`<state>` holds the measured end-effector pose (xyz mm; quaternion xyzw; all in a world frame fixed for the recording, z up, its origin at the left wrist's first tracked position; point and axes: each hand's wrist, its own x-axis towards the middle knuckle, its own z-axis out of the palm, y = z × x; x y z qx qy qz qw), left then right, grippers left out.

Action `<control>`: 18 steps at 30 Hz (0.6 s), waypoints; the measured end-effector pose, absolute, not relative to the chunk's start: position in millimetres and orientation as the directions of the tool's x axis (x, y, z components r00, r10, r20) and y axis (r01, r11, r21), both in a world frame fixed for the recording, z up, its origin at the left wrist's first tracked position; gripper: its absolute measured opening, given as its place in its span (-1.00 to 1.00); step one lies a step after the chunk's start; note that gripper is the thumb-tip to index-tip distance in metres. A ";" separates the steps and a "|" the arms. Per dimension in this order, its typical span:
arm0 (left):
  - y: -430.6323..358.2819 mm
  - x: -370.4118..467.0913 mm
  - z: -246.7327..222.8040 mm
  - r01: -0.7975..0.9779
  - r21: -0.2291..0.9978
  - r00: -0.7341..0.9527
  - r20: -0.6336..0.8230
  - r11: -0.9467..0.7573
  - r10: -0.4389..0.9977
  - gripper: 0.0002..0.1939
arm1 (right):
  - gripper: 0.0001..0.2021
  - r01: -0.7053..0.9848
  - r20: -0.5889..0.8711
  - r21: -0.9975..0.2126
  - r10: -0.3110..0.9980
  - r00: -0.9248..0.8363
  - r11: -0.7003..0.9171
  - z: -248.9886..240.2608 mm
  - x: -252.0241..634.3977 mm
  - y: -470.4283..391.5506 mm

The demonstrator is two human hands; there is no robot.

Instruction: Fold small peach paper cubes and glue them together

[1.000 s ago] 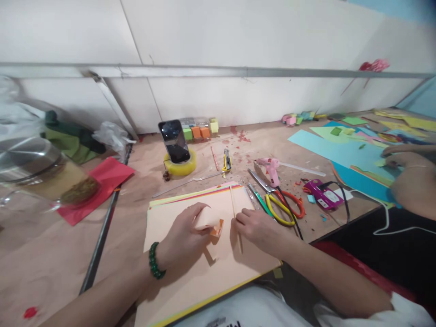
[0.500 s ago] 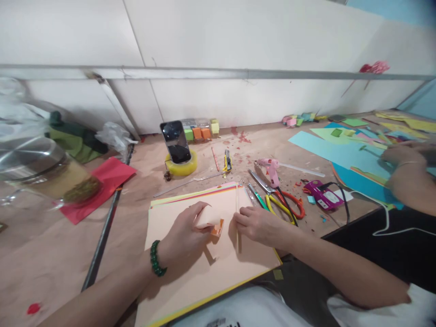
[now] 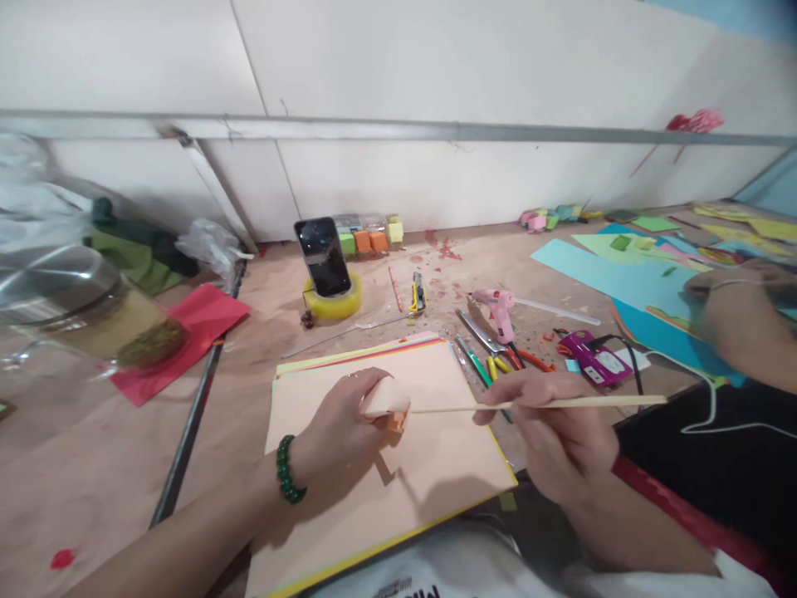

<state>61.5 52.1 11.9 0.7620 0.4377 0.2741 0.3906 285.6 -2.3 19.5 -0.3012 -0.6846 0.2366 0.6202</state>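
Note:
My left hand [image 3: 342, 419], a green bead bracelet on its wrist, is closed around a small folded peach paper piece [image 3: 384, 399]. An orange part [image 3: 398, 420] shows at its right end. My right hand [image 3: 554, 423] pinches a thin pale stick [image 3: 598, 402] that looks wooden and lies nearly level. The stick's left tip reaches the right edge of the folded piece; I cannot tell whether they touch. Beneath both hands lies a stack of coloured paper, a peach sheet [image 3: 336, 531] on top.
Behind the stack are a phone [image 3: 322, 256] on a yellow tape roll [image 3: 339, 303] and a cutter [image 3: 418, 292]. Scissors [image 3: 479, 330], a pink glue gun [image 3: 498, 309] and a purple power strip [image 3: 594, 359] lie right. A glass jar [image 3: 93, 307] stands left. Another person's hand [image 3: 740, 307] is far right.
My right hand has lifted the stick off the peach sheet and turned it from lengthwise to crosswise, its tip now at the folded paper. My left hand has barely moved.

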 end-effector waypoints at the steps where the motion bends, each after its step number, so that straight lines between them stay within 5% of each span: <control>1: 52.2 61.9 12.4 0.451 0.829 0.476 0.089 -0.330 0.875 -0.88 | -0.78 0.145 0.689 -0.704 0.718 -0.097 0.695 18.4 282.5 -2.2; 18: 54.2 61.7 8.5 0.457 0.799 0.512 0.123 -0.391 0.850 -0.81 | -0.84 0.445 0.629 -0.450 0.629 -0.458 0.774 6.0 257.8 13.6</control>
